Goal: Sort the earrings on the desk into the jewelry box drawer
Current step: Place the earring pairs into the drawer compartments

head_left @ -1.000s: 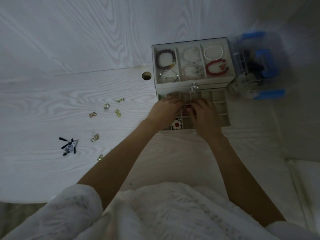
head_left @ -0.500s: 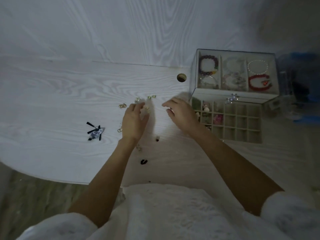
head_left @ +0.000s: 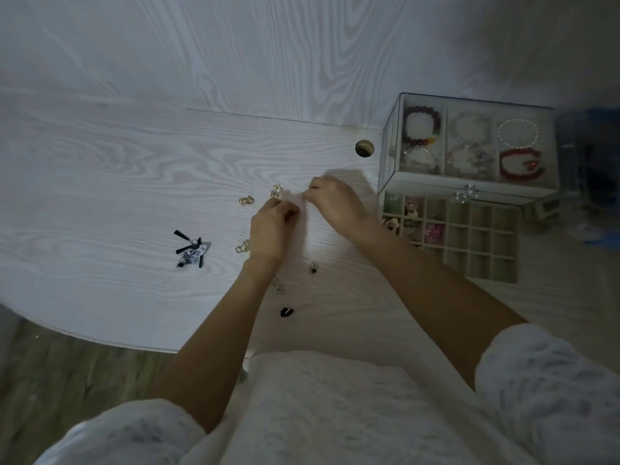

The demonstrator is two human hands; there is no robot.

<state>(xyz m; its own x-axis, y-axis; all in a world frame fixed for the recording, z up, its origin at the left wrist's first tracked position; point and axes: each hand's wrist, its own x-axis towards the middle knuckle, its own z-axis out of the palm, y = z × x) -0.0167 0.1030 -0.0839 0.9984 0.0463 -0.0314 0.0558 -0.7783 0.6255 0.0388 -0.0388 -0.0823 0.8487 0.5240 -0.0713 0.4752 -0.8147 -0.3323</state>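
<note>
Earrings lying scattered across the white desk (head_left: 100, 182) at centre frame: a gold one (head_left: 246, 200) just left of the hands, a pale one (head_left: 276, 190) touching the left fingertips, another gold one (head_left: 243, 247) beside the left wrist, small dark ones (head_left: 286, 312) lower down between the forearms. Left hand (head_left: 271, 226) curling its fingers at the desk surface, thumb and forefinger closing together; whether anything is pinched, impossible to tell. Right hand (head_left: 337, 203) hovering just beside it, fingers bent downward and fingertips drawn in, contents likewise hidden. Jewelry box (head_left: 469, 142) sitting at upper right of the frame, bracelets showing through its glass lid. Drawer (head_left: 469, 243) standing pulled out below it at right, divided into small square compartments, a pink piece (head_left: 433, 231) and a few others filling the left-hand cells. Black tassel charm (head_left: 191, 251) resting at left centre, well apart from the hands.
</note>
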